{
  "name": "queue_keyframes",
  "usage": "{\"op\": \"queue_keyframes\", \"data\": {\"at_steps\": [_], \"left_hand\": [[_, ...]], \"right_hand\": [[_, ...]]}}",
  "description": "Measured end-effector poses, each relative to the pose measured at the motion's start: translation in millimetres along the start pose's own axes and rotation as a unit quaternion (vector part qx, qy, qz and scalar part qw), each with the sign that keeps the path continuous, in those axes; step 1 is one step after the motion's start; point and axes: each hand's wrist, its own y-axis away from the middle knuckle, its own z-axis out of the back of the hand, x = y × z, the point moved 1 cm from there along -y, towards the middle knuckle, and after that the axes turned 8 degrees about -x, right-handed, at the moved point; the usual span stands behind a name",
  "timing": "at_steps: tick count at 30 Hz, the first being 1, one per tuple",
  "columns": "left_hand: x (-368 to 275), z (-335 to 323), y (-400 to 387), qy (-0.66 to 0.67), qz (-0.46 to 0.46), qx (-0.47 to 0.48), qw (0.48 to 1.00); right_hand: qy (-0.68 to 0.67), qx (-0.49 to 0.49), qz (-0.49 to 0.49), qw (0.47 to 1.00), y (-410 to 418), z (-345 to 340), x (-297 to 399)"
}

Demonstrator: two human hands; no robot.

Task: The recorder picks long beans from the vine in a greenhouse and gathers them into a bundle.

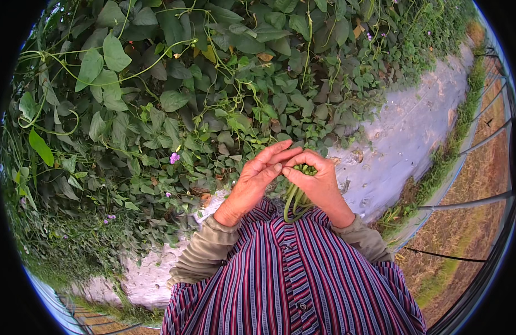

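Note:
A bunch of long green bean pods (295,197) is gripped in my right hand (318,178), with cut or stem ends showing at the top of the fist and the pods hanging down in front of the striped shirt. My left hand (258,176) is raised beside it, its fingertips meeting the right thumb and forefinger. Whether something small is pinched between the fingertips cannot be made out. Close ahead of both hands stands a dense wall of leafy bean vines (241,109) with a few purple flowers (174,158).
Pale plastic ground sheet (400,130) runs along the foot of the vines, with a grass strip (444,155) beside it. Metal hoops or poles (471,201) and dry brown grass (459,234) lie to the right. Loose vine tendrils (157,63) stick out at upper left.

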Motion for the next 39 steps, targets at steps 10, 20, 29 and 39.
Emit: {"op": "queue_keyframes", "data": {"at_steps": [10,20,29,39], "left_hand": [[-12,-4,9,-0.383,-0.13,0.017,0.914],[0,34,15,-0.042,-0.031,-0.167,0.985],[8,12,-19,-0.128,0.028,0.08,0.988],[5,-4,-24,0.056,0.088,0.102,0.989]], "right_hand": [[-0.038,-0.018,-0.075,0.996,0,3,-4],[-0.144,-0.07,-0.188,0.969,-5,11,-2],[-0.071,0.009,0.002,0.997,-22,2,20],[-0.048,0.068,0.128,0.988,-39,-3,44]]}}
